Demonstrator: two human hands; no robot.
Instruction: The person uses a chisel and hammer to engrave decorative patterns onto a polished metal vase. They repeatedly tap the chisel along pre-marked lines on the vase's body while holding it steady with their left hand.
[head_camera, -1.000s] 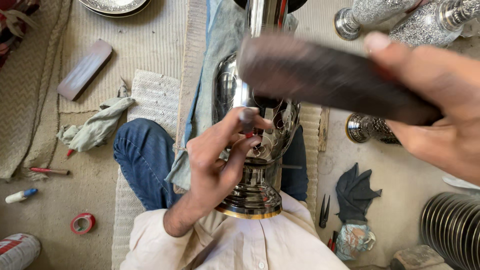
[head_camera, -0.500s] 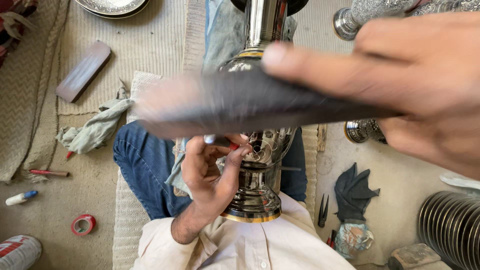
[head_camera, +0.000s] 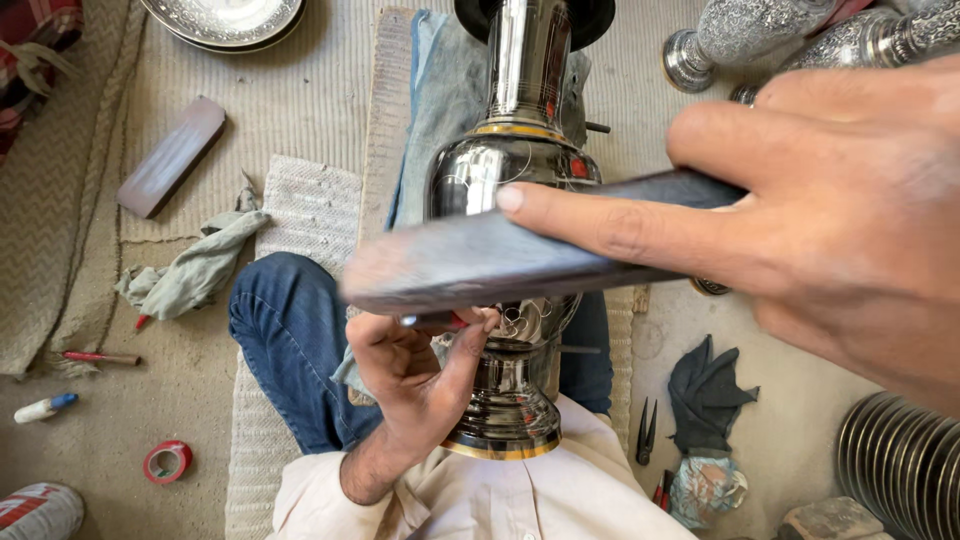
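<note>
A tall polished metal vase (head_camera: 512, 170) with gold bands lies across my lap, its base against my white shirt. My left hand (head_camera: 418, 385) is pressed to the vase's lower body, fingers pinched on a small tool (head_camera: 452, 322) with a red part whose tip meets the engraved metal. My right hand (head_camera: 830, 220) is close to the camera and grips a dark flat bar (head_camera: 470, 265). The bar hangs level just above my left hand and hides the vase's middle.
On the mat lie another dark block (head_camera: 172, 155), a grey rag (head_camera: 195, 270), a red tape roll (head_camera: 167, 461) and a silver plate (head_camera: 225, 18). Engraved vases (head_camera: 740, 35) stand top right. Pliers (head_camera: 647, 430), a dark cloth (head_camera: 705, 395) and stacked plates (head_camera: 900, 470) are on the right.
My right hand has swung the dark bar from the upper right to the left and down, and it now sits just above my left hand. The left hand stays on the vase.
</note>
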